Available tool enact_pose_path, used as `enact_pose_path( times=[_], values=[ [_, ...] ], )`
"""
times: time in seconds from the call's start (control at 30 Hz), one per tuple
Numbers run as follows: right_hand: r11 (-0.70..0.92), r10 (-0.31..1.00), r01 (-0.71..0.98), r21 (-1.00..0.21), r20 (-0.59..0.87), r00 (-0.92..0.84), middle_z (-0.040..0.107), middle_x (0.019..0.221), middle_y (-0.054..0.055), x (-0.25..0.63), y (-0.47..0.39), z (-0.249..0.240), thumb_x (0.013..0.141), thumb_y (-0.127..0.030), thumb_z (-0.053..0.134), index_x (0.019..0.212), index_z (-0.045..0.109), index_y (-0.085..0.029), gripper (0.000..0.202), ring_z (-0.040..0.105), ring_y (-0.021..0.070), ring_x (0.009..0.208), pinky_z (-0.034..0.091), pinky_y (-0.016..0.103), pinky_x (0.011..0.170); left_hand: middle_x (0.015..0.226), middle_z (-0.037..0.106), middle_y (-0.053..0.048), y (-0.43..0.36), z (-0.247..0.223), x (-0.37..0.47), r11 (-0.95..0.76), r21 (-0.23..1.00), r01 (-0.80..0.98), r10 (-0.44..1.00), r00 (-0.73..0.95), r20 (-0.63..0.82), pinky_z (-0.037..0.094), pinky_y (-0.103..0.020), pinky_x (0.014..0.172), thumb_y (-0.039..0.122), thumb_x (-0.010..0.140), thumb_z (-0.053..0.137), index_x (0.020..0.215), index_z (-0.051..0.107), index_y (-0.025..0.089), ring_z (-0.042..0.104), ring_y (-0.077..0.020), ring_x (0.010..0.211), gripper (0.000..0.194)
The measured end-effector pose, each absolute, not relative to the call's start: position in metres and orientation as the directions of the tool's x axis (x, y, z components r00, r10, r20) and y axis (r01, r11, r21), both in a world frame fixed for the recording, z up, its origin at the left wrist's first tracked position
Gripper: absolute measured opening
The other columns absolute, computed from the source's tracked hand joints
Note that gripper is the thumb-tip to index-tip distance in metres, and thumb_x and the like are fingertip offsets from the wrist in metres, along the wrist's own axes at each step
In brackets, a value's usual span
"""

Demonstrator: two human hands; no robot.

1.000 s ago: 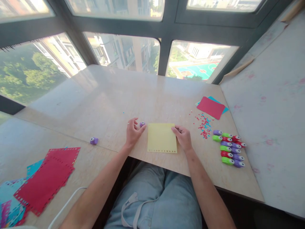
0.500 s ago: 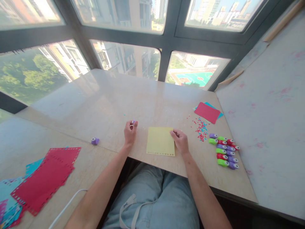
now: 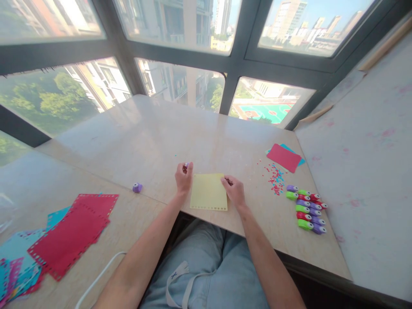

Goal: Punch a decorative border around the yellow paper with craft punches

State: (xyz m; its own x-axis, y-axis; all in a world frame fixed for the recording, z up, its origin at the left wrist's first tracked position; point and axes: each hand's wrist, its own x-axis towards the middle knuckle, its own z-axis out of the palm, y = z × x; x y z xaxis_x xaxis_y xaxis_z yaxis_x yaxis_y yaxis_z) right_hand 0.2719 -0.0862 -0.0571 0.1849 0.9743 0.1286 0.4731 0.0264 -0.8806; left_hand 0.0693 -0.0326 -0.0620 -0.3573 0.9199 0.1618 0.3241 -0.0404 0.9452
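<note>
The pale tabletop (image 3: 154, 137) carries a yellow sheet (image 3: 209, 192) punched along its near edge and, left of it, a lone purple paper punch (image 3: 137, 187). Red sheets (image 3: 69, 240) and blue sheets (image 3: 19, 247) overlap at left, near a white cable (image 3: 99, 275). At right lie stacked cards (image 3: 283, 157), scattered confetti (image 3: 277, 178) and clustered paper punches (image 3: 302, 209).

The left hand (image 3: 184, 179) is mostly hiding a small purple object (image 3: 186, 165), the right hand (image 3: 234, 190) is covering part of the yellow sheet (image 3: 208, 192), the left border is cropping the light blue sheets (image 3: 19, 247), and the confetti (image 3: 277, 179) is looking too small to tell its shapes.
</note>
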Motion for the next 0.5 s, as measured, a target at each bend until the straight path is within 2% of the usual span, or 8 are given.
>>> enact_pose_path(
  times=[0.23,0.4,0.5],
  values=[
    [-0.060,0.933,0.719,-0.692,0.217,0.287,0.074,0.080,0.011,0.302,-0.077,-0.054,0.083,-0.039,0.048,0.089,0.074,-0.016,0.035,0.066,0.0217,0.071,0.045,0.030,0.067,0.068,0.054,0.001,-0.029,-0.070,0.068,-0.128,0.954,0.269,0.897,-0.378,0.227,0.041,-0.022,0.056,0.050,0.086,0.056,0.080,0.052,0.018,0.051,-0.0118,0.059,0.033],
    [-0.197,0.870,0.796,-0.572,0.271,0.411,0.073,0.078,0.013,0.361,-0.089,-0.042,0.081,-0.040,0.047,0.087,0.075,-0.014,0.039,0.066,0.0258,0.073,0.044,0.032,0.068,0.067,0.052,0.002,-0.030,-0.070,0.069,-0.145,0.962,0.233,0.898,-0.378,0.227,0.040,-0.022,0.055,0.050,0.085,0.058,0.079,0.052,0.018,0.049,-0.0111,0.057,0.033],
    [-0.262,0.816,0.780,-0.569,0.301,0.493,0.072,0.076,0.012,0.388,-0.103,-0.031,0.079,-0.041,0.048,0.087,0.074,-0.012,0.040,0.065,0.0264,0.072,0.043,0.032,0.066,0.066,0.052,0.002,-0.031,-0.068,0.069,-0.147,0.965,0.219,0.902,-0.372,0.221,0.040,-0.022,0.054,0.050,0.084,0.059,0.078,0.052,0.018,0.048,-0.0107,0.056,0.033]
  ],
)
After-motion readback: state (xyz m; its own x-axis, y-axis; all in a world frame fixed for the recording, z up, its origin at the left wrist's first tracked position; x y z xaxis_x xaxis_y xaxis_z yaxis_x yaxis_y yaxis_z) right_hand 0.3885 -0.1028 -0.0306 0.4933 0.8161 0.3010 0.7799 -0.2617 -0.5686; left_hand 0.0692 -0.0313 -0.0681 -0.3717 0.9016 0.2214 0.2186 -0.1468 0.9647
